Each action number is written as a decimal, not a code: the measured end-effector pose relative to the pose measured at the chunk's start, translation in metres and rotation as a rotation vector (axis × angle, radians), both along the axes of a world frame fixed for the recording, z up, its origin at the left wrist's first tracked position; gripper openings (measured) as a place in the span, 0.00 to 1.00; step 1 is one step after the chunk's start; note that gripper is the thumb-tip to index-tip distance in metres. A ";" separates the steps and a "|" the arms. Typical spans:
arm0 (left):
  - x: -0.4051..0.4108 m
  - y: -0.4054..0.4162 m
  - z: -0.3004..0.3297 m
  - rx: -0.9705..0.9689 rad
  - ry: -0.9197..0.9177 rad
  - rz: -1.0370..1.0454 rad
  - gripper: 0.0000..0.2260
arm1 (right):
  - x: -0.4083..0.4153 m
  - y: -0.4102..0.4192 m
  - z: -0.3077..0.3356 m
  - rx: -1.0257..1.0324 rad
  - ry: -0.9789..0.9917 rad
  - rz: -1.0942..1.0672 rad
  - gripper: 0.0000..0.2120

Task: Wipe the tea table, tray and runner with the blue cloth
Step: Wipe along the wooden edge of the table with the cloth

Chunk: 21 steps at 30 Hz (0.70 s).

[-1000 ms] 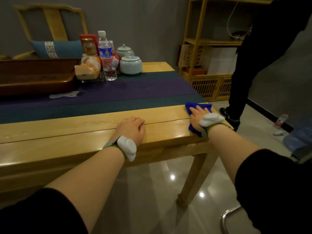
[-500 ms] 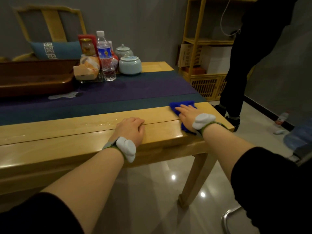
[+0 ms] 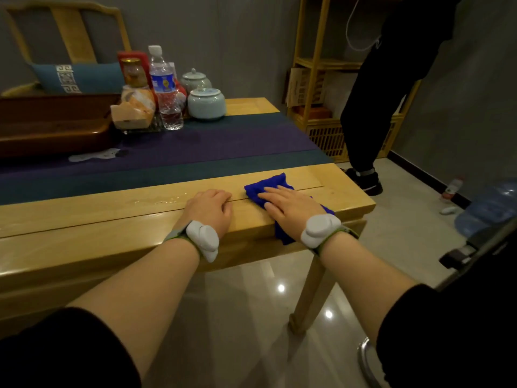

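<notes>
The right hand (image 3: pixel 291 201) lies flat and open, fingers spread, pressing the blue cloth (image 3: pixel 265 186) onto the bare wood of the tea table (image 3: pixel 112 219) near its right end, one corner of the cloth hanging over the front edge; the left hand (image 3: pixel 209 208) rests just beside it, palm down with fingers loosely curled, holding nothing. Behind them the purple and teal runner (image 3: pixel 195 152) crosses the tabletop, bearing the dark wooden tray (image 3: pixel 50 127) at the far left and a water bottle (image 3: pixel 165 88) (its blue label is too blurred to read) beside a pale lidded jar (image 3: pixel 206 103).
</notes>
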<state>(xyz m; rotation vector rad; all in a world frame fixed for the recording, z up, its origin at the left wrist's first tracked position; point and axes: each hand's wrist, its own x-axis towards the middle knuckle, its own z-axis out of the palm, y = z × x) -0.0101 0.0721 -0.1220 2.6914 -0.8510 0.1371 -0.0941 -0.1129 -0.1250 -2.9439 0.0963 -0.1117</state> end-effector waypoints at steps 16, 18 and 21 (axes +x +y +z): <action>0.003 0.000 -0.003 -0.013 -0.006 -0.007 0.17 | -0.025 0.051 -0.029 0.078 -0.393 -0.308 0.17; 0.005 -0.001 -0.004 0.013 0.008 -0.007 0.17 | -0.031 0.057 -0.031 0.127 -0.399 -0.261 0.17; 0.007 0.000 -0.004 0.026 0.023 -0.014 0.17 | -0.038 0.041 -0.029 0.138 -0.380 -0.194 0.16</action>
